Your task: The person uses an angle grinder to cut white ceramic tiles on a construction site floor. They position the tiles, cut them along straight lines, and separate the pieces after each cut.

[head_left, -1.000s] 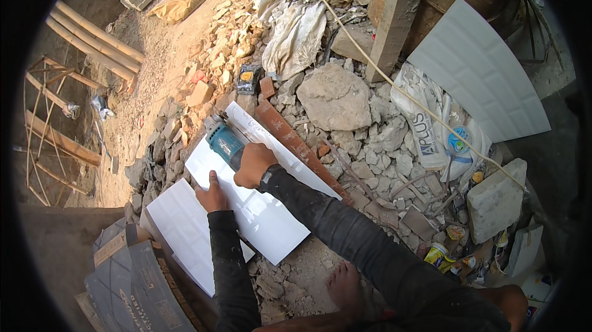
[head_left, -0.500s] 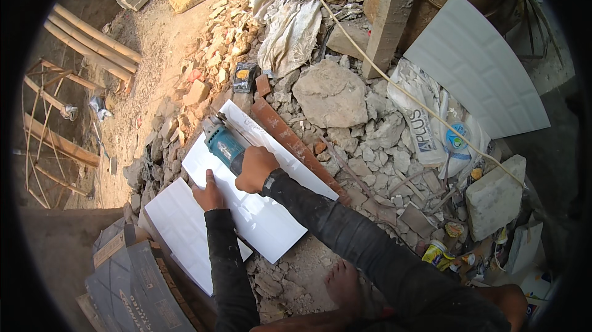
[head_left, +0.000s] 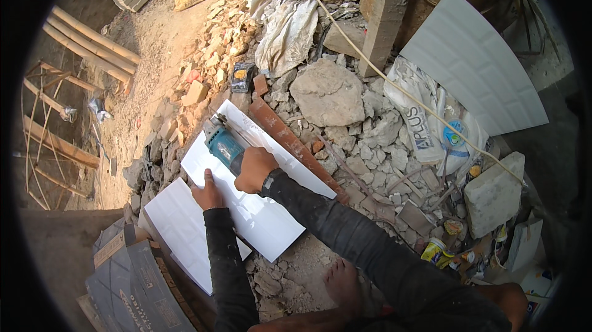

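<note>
My right hand is wrapped round the body of a teal angle grinder. Its disc end lies over the far part of a white glossy wall tile, close to the long right edge. My left hand grips the left edge of this tile, thumb up, its other fingers mostly hidden. A second white tile, with a faint brick pattern, lies to the left, partly under my left forearm. Beyond the right edge of the held tile runs a reddish-brown bar.
Broken rubble surrounds the tiles, with a large concrete chunk ahead. A grey cardboard box stands at the lower left. To the right, a white brick-patterned tile leans by a white sack. A pale cable crosses the rubble. My bare foot is near.
Both hands, the grinder and the held tile stay almost in place. The surroundings on the right have shifted slightly left in the picture.
</note>
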